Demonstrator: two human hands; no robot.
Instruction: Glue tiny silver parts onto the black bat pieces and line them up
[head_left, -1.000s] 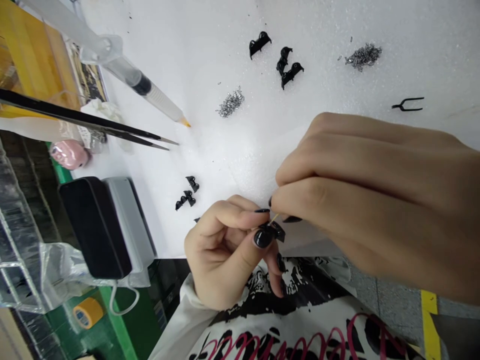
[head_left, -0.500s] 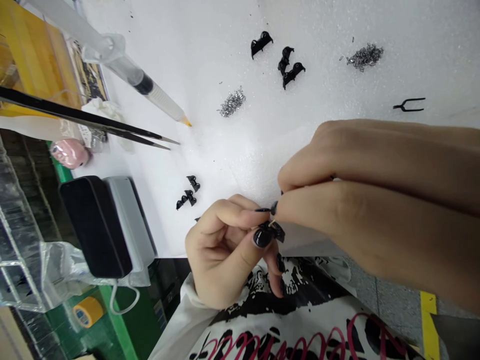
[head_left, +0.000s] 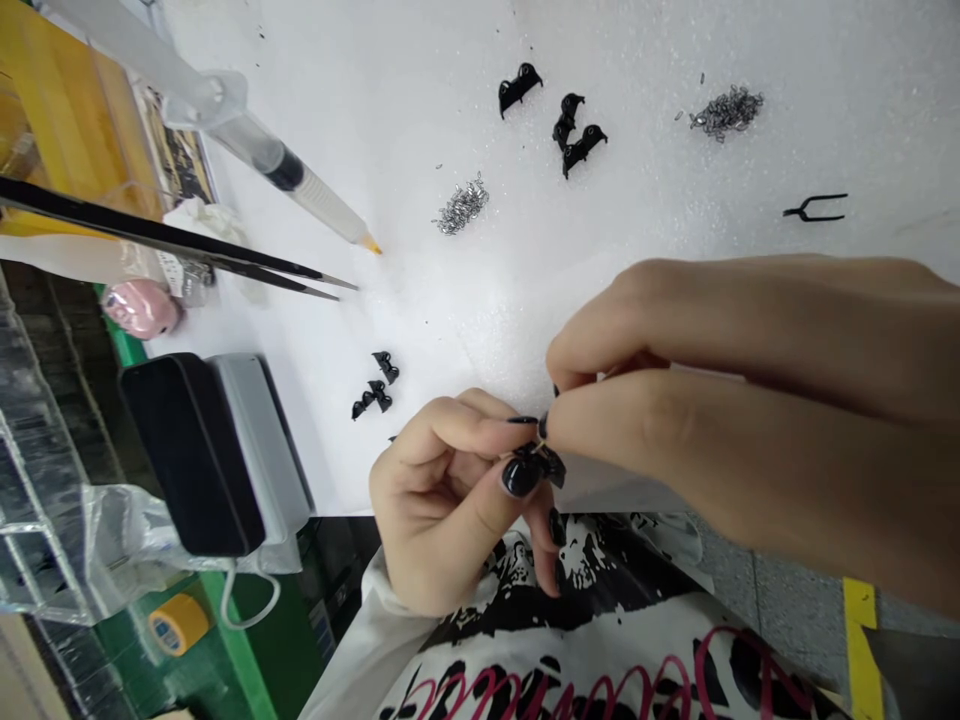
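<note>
Between the thumb and fingers of my left hand [head_left: 442,490] is a small black plastic piece [head_left: 553,466], its outline partly covered by my fingertips. It resembles the arched, clip-like pieces lying on the table. My right hand [head_left: 637,370] comes in from the right, with thumb and forefinger pinched together right at this piece. A thin, pale gold sliver [head_left: 540,446] shows beside the right fingertips. Whatever the right fingers grip is mostly hidden. Both hands meet just above the table's near edge.
Black arched pieces lie on the white table, at the back [head_left: 519,90] and left [head_left: 373,398]. Two piles of tiny metal links [head_left: 462,206] and a black fork-shaped piece [head_left: 816,208] lie beyond my hands. Tweezers [head_left: 225,262], a syringe [head_left: 300,180] and a phone [head_left: 191,450] are left.
My right hand has shifted slightly left and down, its knuckles a little lower. The left hand still holds the black piece in nearly the same spot.
</note>
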